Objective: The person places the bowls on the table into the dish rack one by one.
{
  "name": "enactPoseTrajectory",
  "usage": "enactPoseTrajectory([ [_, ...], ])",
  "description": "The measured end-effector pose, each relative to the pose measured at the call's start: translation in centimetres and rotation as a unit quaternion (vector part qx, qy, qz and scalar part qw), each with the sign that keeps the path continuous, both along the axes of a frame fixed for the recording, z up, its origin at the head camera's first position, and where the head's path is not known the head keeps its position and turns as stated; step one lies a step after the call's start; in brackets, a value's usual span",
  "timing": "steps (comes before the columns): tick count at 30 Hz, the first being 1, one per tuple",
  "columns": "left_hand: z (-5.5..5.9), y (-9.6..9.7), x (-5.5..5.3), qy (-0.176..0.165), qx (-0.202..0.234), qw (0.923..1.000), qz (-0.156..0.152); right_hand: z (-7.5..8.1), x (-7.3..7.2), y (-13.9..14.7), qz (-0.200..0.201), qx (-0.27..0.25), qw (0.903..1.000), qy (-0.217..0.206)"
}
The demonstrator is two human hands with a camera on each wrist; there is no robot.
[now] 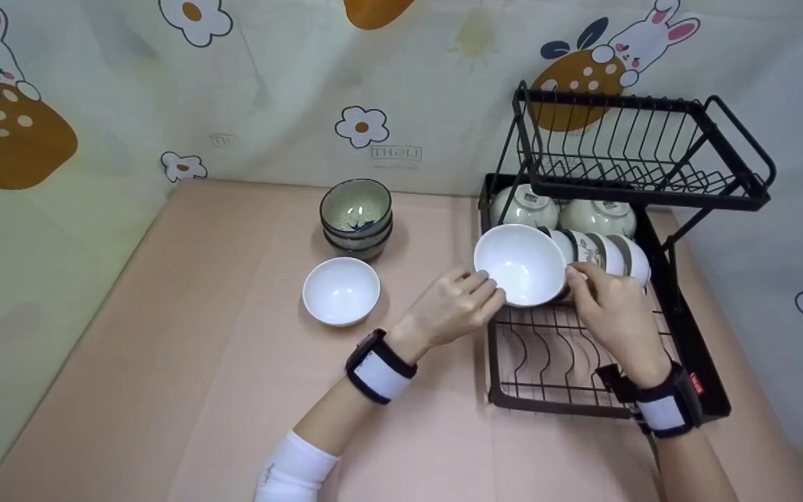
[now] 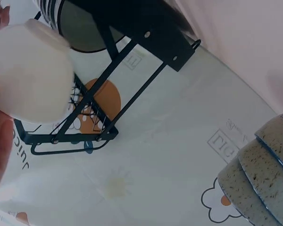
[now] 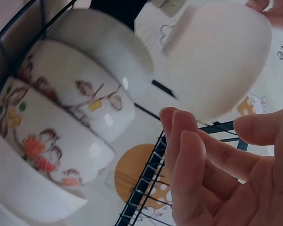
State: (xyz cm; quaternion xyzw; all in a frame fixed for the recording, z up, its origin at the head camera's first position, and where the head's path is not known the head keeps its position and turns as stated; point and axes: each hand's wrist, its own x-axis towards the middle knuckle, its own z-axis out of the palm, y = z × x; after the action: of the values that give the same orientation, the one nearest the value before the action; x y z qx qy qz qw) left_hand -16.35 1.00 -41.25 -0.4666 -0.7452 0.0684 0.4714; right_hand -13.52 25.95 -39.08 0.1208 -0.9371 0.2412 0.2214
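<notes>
Peach tabletop (image 1: 234,390): held bowl (image 1: 521,261) partly hides rack (image 1: 694,341).

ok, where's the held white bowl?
Head view, right of centre: white bowl in the left hand, at the left edge of the dish rack, right hand close beside it.

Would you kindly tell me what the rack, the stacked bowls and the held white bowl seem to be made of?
Rack: probably metal with a dark coating, judging by its thin wire bars.
Stacked bowls: likely glazed ceramic; speckled outside, with shiny highlights inside the top one.
Held white bowl: smooth, plain; perhaps porcelain, though plastic is possible.
</notes>
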Motion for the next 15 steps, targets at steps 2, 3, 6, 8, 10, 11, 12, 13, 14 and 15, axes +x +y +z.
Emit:
enactPoseTrajectory([
  [2,-0.3,0.2,-0.1,0.014,0.003,0.9996,-0.022,0.2,0.2,0.0,0.002,-0.010,0.9997,-0.020],
  [3,-0.4,0.4,-0.2,0.022,0.005,0.9992,-0.033,0.2,0.2,0.0,0.001,-0.014,0.9995,-0.029],
  [6,-0.7,0.7,-0.3,0.040,0.010,0.9972,-0.062,0.3,0.3,0.0,-0.002,-0.027,0.9986,-0.046],
  [8,-0.9,0.8,-0.3,0.048,0.011,0.9959,-0.077,0.4,0.4,0.0,-0.006,-0.030,0.9983,-0.050],
  [10,-1.1,0.9,-0.4,0.051,0.010,0.9947,-0.089,0.4,0.4,0.1,-0.010,-0.033,0.9982,-0.050],
  [11,-1.3,1.0,-0.4,0.052,0.010,0.9942,-0.093,0.3,0.4,0.1,-0.011,-0.033,0.9982,-0.050],
  [12,-1.4,1.0,-0.4,0.053,0.009,0.9937,-0.098,0.3,0.3,0.1,-0.013,-0.031,0.9982,-0.049],
  [13,-1.4,1.0,-0.4,0.052,0.008,0.9932,-0.104,0.3,0.3,0.1,-0.015,-0.030,0.9983,-0.047],
  [14,-1.5,1.1,-0.4,0.051,0.006,0.9928,-0.108,0.3,0.3,0.1,-0.016,-0.029,0.9984,-0.046],
  [15,-1.5,1.1,-0.4,0.049,0.006,0.9924,-0.113,0.3,0.3,0.1,-0.017,-0.028,0.9984,-0.045],
])
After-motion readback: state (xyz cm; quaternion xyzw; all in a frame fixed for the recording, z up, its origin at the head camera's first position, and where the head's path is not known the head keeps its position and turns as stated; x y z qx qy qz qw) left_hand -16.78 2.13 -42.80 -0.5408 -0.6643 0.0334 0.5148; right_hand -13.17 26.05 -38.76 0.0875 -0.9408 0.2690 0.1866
